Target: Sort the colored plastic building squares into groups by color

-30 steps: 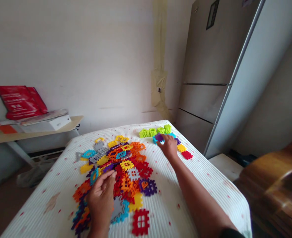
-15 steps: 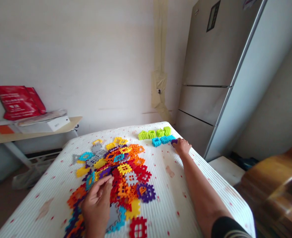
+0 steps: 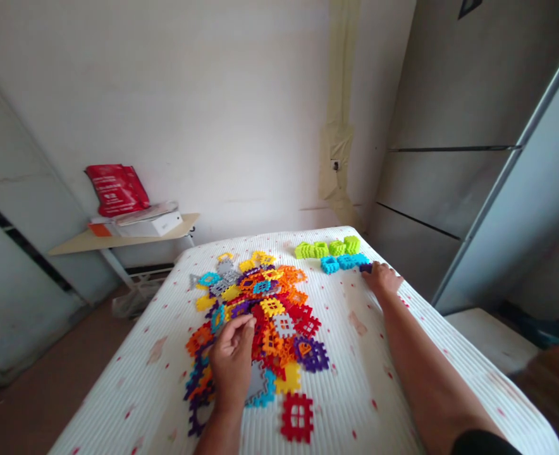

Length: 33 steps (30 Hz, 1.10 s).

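Observation:
A large heap of colourful plastic waffle blocks [image 3: 265,316] lies on a white ribbed mattress cover [image 3: 355,379]. My left hand [image 3: 232,360] rests on the heap's near part, fingers curved, with no piece clearly in it. Far right, my right hand [image 3: 381,281] pinches a purple waffle block [image 3: 365,268] at the end of a row of cyan blocks [image 3: 343,262]. Behind that row stand lime green block stacks [image 3: 327,249]. A loose red block [image 3: 297,417] lies near the heap's front.
A wall shelf [image 3: 122,237] at the left carries a red bag [image 3: 116,189] and a white box [image 3: 151,224]. A steel fridge [image 3: 450,126] stands beyond the mattress's right side. Brown floor [image 3: 71,360] shows past the left edge.
My right hand has moved right, leaving the cyan blocks lined up and the purple block at the row's end. My view has swung left, shifting the scene rightward in the frame.

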Motion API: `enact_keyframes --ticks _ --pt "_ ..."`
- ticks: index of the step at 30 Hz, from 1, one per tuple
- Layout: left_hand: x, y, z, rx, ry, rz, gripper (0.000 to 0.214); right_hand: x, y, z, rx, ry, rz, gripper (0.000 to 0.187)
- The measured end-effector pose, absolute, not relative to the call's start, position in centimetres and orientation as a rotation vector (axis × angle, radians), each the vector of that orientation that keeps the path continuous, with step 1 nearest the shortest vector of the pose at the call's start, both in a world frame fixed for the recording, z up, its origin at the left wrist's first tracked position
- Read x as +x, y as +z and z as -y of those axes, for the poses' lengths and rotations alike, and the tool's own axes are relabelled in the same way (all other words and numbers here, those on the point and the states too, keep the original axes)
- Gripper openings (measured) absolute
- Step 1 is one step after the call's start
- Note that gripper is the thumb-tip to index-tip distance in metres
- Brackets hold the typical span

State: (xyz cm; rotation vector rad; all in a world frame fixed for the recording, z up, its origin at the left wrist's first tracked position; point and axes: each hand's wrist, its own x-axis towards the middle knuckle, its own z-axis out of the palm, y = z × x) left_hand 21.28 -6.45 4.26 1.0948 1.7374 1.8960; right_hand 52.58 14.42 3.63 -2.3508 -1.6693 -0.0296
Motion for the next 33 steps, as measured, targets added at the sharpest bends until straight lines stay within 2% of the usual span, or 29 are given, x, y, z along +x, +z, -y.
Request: enact_keyframes --ticks 4,8,15,21,23,28,33 --pt "21.0 4.4 6.3 1.097 1.959 -1.747 0.029 52.5 4.1 -14.1 -2.274 -0.112 1.653 0.041" --pt "19.7 4.0 6.3 1.123 2.045 -1.868 0.027 50.6 5.5 -13.5 -1.925 -0.226 1.787 0.036" --pt "17.4 3.4 6.1 1.102 2.078 -2.022 0.025 43.3 7.6 -11.2 -1.346 0.196 2.212 0.029" --pt "17.3 3.3 6.1 1.149 2.058 -2.025 0.024 40.8 10.1 -6.5 -1.102 0.546 2.73 0.017" --pt "17.4 3.4 6.1 1.179 2.043 -2.024 0.023 40.5 10.9 -4.1 -1.052 0.511 2.877 0.017" --pt "17.7 3.5 6.2 1.214 2.034 -2.058 0.022 40.1 10.3 1.3 -1.019 0.205 3.027 0.035" --pt "18.2 3.6 6.2 1.282 2.031 -2.037 0.02 39.6 8.0 3.2 -1.064 0.033 2.959 0.024"
